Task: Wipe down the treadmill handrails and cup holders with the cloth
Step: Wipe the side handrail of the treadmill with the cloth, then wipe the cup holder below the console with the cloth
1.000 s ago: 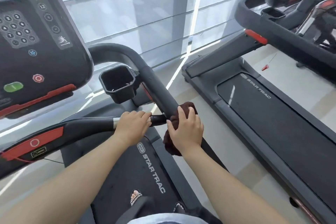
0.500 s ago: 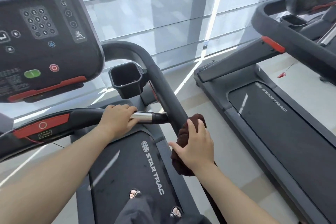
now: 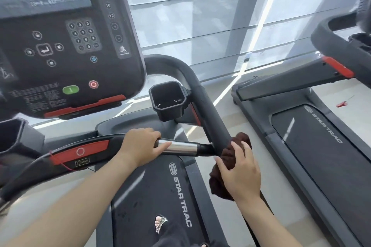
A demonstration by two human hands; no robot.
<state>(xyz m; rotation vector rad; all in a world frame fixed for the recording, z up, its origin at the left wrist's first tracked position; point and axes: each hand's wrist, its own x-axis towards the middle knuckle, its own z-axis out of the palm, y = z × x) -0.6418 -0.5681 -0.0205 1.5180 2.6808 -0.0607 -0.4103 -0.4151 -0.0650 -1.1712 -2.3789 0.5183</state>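
Note:
The dark brown cloth is wrapped around the black right handrail, just below where the front crossbar meets it. My right hand is shut on the cloth and presses it to the rail. My left hand grips the crossbar beside its chrome section. The black right cup holder sits empty between the console and the rail. The left cup holder shows partly at the left edge.
The console with keypad and green and red buttons hangs at upper left. The belt deck lies below, with my foot on it. A second treadmill stands to the right. Window blinds fill the background.
My right hand slid the cloth a little down the right handrail. My left hand shifted left along the crossbar, uncovering the chrome section. The camera tilted up toward the console.

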